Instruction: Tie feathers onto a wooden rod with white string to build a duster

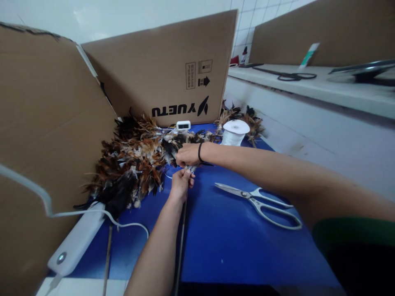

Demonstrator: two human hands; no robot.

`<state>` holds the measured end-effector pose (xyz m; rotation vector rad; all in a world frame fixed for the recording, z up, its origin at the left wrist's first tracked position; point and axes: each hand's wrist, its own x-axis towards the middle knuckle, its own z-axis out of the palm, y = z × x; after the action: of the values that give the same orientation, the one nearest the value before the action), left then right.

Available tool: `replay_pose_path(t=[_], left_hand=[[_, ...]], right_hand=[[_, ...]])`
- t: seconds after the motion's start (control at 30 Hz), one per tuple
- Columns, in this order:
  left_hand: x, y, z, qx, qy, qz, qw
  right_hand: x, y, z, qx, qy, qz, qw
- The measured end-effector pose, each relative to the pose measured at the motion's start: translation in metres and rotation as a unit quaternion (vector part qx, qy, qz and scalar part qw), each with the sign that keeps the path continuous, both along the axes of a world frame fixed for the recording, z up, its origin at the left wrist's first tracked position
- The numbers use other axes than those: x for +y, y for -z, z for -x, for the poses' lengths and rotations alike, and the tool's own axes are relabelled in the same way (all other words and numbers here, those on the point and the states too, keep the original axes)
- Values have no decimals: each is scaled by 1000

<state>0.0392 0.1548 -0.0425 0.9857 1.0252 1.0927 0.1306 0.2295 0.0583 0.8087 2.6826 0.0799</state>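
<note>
My left hand (pixel 181 184) is closed in a pinch above the blue table (pixel 222 246), with pale feather tufts (pixel 191 168) at its fingertips. Just beyond it, my right hand (pixel 188 155), a black band on its wrist, has its fingers curled down among dark feathers (pixel 173 144); what they grip is hidden. A thin white strand shows left of my hands. To their left spreads a large heap of brown and black feathers (pixel 132 160). Silver scissors (pixel 247 195) lie partly spread beneath my right forearm. Behind that forearm stands a spool of white ribbon or thread (pixel 235 132).
Cardboard panels (pixel 160 70) wall off the back and left. A small white digital device (pixel 183 125) sits at the back. At left lies a white power bank (pixel 77 242) with a cable (pixel 29 187). Black scissors (pixel 296 77) rest on a ledge at right.
</note>
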Motion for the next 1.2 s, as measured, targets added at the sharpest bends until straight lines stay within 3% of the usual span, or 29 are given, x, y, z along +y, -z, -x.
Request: replay_pose_path(t=[0.17, 0.23, 0.3, 0.37, 0.47, 0.57, 0.67, 0.83, 0.93, 1.0, 1.2], left_hand=[[0, -1, 0, -9, 0, 15, 1000], [0, -2, 1, -18, -6, 21, 1000], [1, -5, 2, -29, -7, 25, 999], [1, -7, 4, -41, -6, 29, 999], [2, -11, 7, -64, -3, 32, 997], [1, -14, 11, -86, 6, 29, 996], [0, -16, 13, -108, 9, 27, 994], [-1, -16, 11, -131, 24, 22, 991], [-1, -16, 11, -139, 33, 24, 989], [-1, -17, 11, -144, 35, 26, 989], [-1, -17, 10, -143, 33, 35, 989]], right_hand=[[-2, 0, 0, -2, 13, 4, 1000], [-6, -3, -5, 58, -3, -21, 998], [-18, -7, -13, 182, -12, -69, 981], [-37, -10, -23, 322, 21, -120, 939], [-70, -1, -38, 452, 155, -147, 866], [-88, 24, -46, 486, 292, -47, 822], [-85, 51, -45, 520, 384, 66, 760], [-70, 68, -32, 630, 433, 190, 616], [-68, 68, -25, 667, 441, 218, 559], [-68, 68, -23, 682, 442, 227, 536], [-69, 72, -21, 712, 436, 223, 503]])
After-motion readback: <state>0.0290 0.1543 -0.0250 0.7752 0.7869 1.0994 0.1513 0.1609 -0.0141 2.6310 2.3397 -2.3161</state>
